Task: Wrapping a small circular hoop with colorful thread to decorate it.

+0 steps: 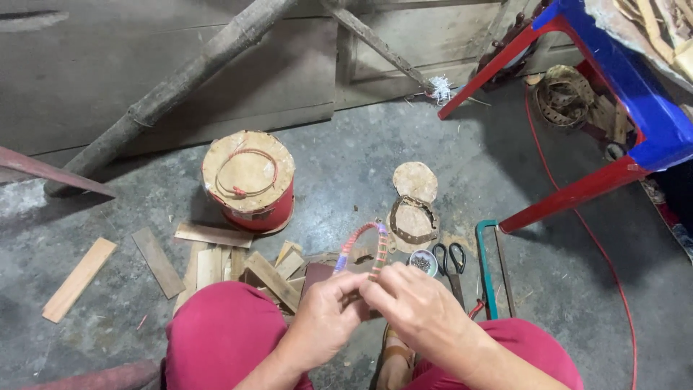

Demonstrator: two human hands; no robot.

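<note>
Both hands, left (323,314) and right (415,307), pinch my wrapped hoop (363,249) near the scissors (452,261); wrapping's midway, needing tight turns.

Ahead of my hands: scissors (455,260), small bowl of nails (422,262) & hacksaw (491,271) crowd the right. Wood slats (271,274) block left; red drum (249,180) beyond. Bare concrete floor (346,166) btwn drum & round discs (413,198) is open.

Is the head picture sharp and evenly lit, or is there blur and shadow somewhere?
Head view: both hands and the wrapped hoop look fairly sharp; soft light, no hard glare; the floor darkens under the red and blue stool; edges curve slightly.
</note>
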